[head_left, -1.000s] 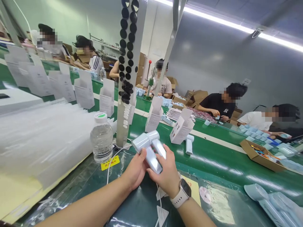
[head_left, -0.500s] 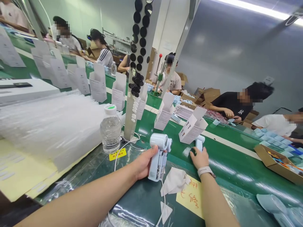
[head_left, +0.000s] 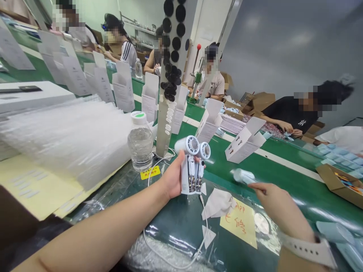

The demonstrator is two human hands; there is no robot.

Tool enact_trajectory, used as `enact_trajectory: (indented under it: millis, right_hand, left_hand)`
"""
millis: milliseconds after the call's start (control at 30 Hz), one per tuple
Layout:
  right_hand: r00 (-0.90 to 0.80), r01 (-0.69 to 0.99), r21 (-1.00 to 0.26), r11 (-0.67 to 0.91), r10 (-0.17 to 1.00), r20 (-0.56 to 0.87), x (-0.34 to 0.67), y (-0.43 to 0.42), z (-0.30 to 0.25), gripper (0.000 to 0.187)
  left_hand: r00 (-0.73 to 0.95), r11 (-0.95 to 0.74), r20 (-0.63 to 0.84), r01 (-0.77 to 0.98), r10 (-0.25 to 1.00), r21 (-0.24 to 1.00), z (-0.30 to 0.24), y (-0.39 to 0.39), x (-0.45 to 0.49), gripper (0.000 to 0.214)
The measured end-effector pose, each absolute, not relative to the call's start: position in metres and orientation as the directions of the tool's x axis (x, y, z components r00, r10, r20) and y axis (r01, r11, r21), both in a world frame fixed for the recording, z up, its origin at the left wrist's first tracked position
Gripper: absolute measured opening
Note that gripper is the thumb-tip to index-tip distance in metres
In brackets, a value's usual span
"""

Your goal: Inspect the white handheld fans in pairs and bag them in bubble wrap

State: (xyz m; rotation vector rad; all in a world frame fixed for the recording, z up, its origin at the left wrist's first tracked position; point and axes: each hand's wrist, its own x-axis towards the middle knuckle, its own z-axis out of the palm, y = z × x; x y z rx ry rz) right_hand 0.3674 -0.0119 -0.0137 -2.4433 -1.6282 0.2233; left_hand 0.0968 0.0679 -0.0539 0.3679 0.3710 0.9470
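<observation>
My left hand (head_left: 173, 177) grips a pale twin-headed handheld fan (head_left: 191, 170) by its body, with both round fan heads facing up. The front of its casing is off, showing dark electronics inside. A thin white cable (head_left: 202, 241) trails from the unit down across the mat. My right hand (head_left: 273, 200) is out to the right, above the green conveyor belt (head_left: 286, 170). It pinches a slightly blurred pale cylindrical part (head_left: 243, 176). Near that hand lie a crumpled white tissue (head_left: 218, 204) and a yellow handwritten note (head_left: 239, 223).
A water bottle (head_left: 140, 145) and a stack of clear plastic sleeves (head_left: 62, 139) stand left of the fan. Folded white cartons (head_left: 246, 145) line the belt. A pole with black discs (head_left: 171, 75) rises behind. Co-workers sit further along, and a cardboard tray (head_left: 338, 185) is at right.
The fan has turned so its opened front faces me, held in my left hand alone. My right hand has picked up the pale cylindrical part and moved it off the belt toward me.
</observation>
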Motion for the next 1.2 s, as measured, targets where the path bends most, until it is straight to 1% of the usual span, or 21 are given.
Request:
enact_trajectory:
  millis: [67, 133, 233, 300, 367, 400, 433, 500, 567, 633, 667, 700, 733, 767, 833, 867, 900, 967, 1033, 1133, 1200]
  right_hand:
    - [0.233, 0.940, -0.276, -0.200, 0.968, 0.092, 0.327, -0.019, -0.026, 0.040]
    - [0.084, 0.949, -0.314, -0.020, 0.978, 0.189, 0.282, -0.022, -0.044, 0.042]
    - [-0.049, 0.943, -0.302, 0.138, 0.958, 0.283, 0.228, -0.027, -0.066, 0.040]
    - [-0.149, 0.899, -0.367, 0.238, 0.955, 0.256, 0.212, -0.033, -0.070, 0.046]
    - [-0.221, 0.834, -0.476, 0.281, 0.959, 0.178, 0.213, -0.036, -0.071, 0.051]
    - [-0.218, 0.818, -0.510, 0.265, 0.964, 0.150, 0.218, -0.036, -0.072, 0.045]
    - [-0.188, 0.824, -0.515, 0.237, 0.971, 0.146, 0.225, -0.033, -0.074, 0.036]
    - [-0.096, 0.876, -0.447, 0.180, 0.974, 0.203, 0.238, -0.024, -0.082, 0.018]
    - [-0.079, 0.918, -0.349, 0.188, 0.950, 0.303, 0.245, -0.016, -0.091, 0.005]
    - [-0.111, 0.917, -0.320, 0.238, 0.923, 0.369, 0.245, -0.014, -0.094, 0.014]
    - [-0.108, 0.904, -0.348, 0.249, 0.920, 0.377, 0.244, -0.016, -0.093, 0.018]
    - [-0.089, 0.883, -0.407, 0.235, 0.933, 0.348, 0.243, -0.020, -0.089, 0.018]
    - [-0.066, 0.843, -0.500, 0.198, 0.961, 0.270, 0.242, -0.026, -0.084, 0.016]
    - [-0.052, 0.775, -0.617, 0.134, 0.987, 0.149, 0.243, -0.032, -0.078, 0.013]
    - [-0.095, 0.534, -0.844, -0.052, 0.988, -0.121, 0.244, -0.043, -0.069, 0.011]
    - [-0.148, 0.385, -0.911, -0.151, 0.964, -0.222, 0.245, -0.047, -0.066, 0.018]
    - [-0.196, 0.246, -0.940, -0.236, 0.938, -0.286, 0.245, -0.048, -0.065, 0.027]
    - [-0.223, 0.058, -0.937, -0.345, 0.910, -0.349, 0.242, -0.048, -0.065, 0.041]
    - [-0.180, -0.030, -0.928, -0.372, 0.915, -0.361, 0.235, -0.045, -0.067, 0.045]
    - [-0.059, -0.119, -0.953, -0.280, 0.960, -0.275, 0.224, -0.044, -0.067, 0.042]
    - [-0.019, -0.139, -0.963, -0.229, 0.973, -0.229, 0.218, -0.046, -0.066, 0.039]
  left_hand:
    - [0.563, 0.534, -0.088, -0.707, 0.822, 0.463, -0.052, 0.064, 0.095, 0.059]
    - [0.606, 0.549, -0.043, -0.687, 0.795, 0.476, -0.051, 0.062, 0.092, 0.062]
    - [0.609, 0.528, 0.002, -0.689, 0.793, 0.496, -0.049, 0.063, 0.089, 0.063]
    - [0.562, 0.465, 0.041, -0.721, 0.826, 0.514, -0.047, 0.065, 0.087, 0.061]
    - [0.503, 0.390, 0.082, -0.754, 0.860, 0.529, -0.044, 0.067, 0.087, 0.061]
    - [0.478, 0.363, 0.091, -0.765, 0.874, 0.532, -0.044, 0.067, 0.087, 0.061]
    - [0.459, 0.345, 0.091, -0.771, 0.884, 0.535, -0.043, 0.068, 0.088, 0.062]
    - [0.453, 0.347, 0.070, -0.764, 0.889, 0.544, -0.044, 0.068, 0.089, 0.062]
    - [0.467, 0.363, 0.051, -0.747, 0.883, 0.556, -0.047, 0.067, 0.090, 0.063]
    - [0.494, 0.384, 0.047, -0.729, 0.868, 0.567, -0.050, 0.065, 0.090, 0.065]
    - [0.514, 0.401, 0.044, -0.717, 0.857, 0.570, -0.051, 0.065, 0.090, 0.066]
    - [0.537, 0.420, 0.040, -0.702, 0.843, 0.575, -0.052, 0.064, 0.090, 0.067]
    - [0.555, 0.436, 0.035, -0.689, 0.831, 0.579, -0.052, 0.063, 0.090, 0.069]
    - [0.566, 0.444, 0.031, -0.680, 0.824, 0.584, -0.052, 0.063, 0.090, 0.070]
    - [0.561, 0.436, 0.028, -0.673, 0.827, 0.598, -0.052, 0.062, 0.090, 0.070]
    - [0.549, 0.422, 0.028, -0.673, 0.835, 0.607, -0.052, 0.061, 0.091, 0.070]
    - [0.537, 0.410, 0.027, -0.674, 0.843, 0.615, -0.052, 0.060, 0.092, 0.070]
    - [0.507, 0.380, 0.031, -0.682, 0.861, 0.625, -0.052, 0.059, 0.096, 0.070]
    - [0.477, 0.349, 0.042, -0.696, 0.878, 0.627, -0.053, 0.056, 0.099, 0.070]
    - [0.479, 0.352, 0.045, -0.701, 0.876, 0.620, -0.054, 0.051, 0.103, 0.069]
    - [0.500, 0.370, 0.045, -0.697, 0.865, 0.614, -0.053, 0.049, 0.104, 0.069]
